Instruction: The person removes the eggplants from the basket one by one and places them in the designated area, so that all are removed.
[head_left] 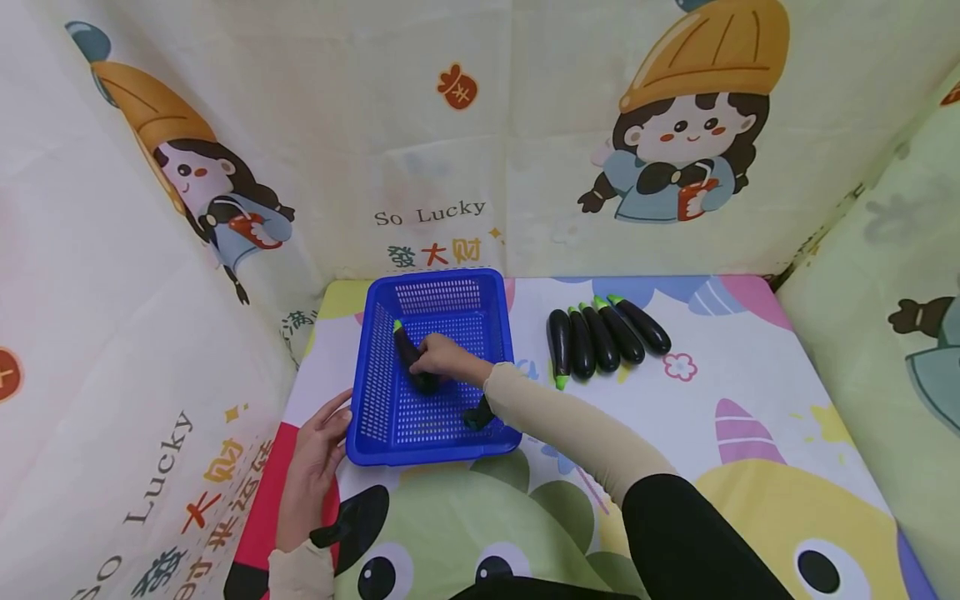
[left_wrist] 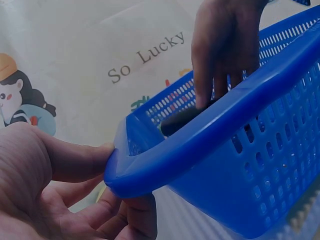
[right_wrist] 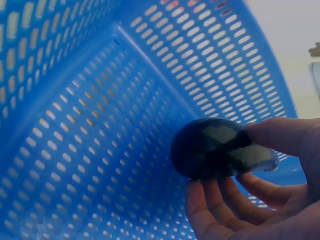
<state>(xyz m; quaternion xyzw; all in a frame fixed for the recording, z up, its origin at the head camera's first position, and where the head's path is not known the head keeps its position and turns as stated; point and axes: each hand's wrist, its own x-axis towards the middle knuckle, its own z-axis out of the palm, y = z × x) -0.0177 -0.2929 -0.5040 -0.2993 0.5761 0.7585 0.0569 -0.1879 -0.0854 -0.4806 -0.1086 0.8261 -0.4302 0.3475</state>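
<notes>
A dark purple eggplant with a green stem end (head_left: 404, 346) is inside the blue plastic basket (head_left: 375, 454). My right hand (head_left: 447, 358) grips it, reaching in over the basket's right side. In the right wrist view, the thumb is on one side of the glossy eggplant (right_wrist: 202, 150) and the fingers are on the other. My left hand (head_left: 315, 458) holds the basket at its left side. The left wrist view has the thumb against the rim (left_wrist: 145, 175) at a corner, with fingers curled beneath it.
Several more eggplants (head_left: 603, 342) lie side by side in a row on the patterned tablecloth (head_left: 637, 433), right of the basket. Printed cloth walls (head_left: 540, 167) enclose the table at the back and on both sides.
</notes>
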